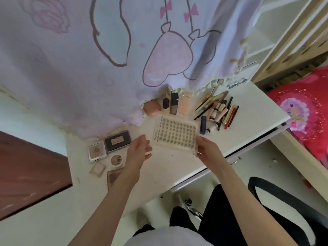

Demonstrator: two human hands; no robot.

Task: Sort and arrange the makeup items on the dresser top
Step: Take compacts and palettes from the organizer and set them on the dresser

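Clear plastic tray (174, 134) of small pieces lies in the middle of the worktop (177, 167), the right hand (208, 151) pinches its near corner, the left hand (139, 151) hangs relaxed beside it, so placing seems underway and next needs squaring it between compacts (106, 148) and pencils (218, 109).

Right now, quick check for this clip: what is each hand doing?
Left hand: open, fingers relaxed, holding nothing, just left of the clear tray.
Right hand: gripping the clear tray at its near right corner.
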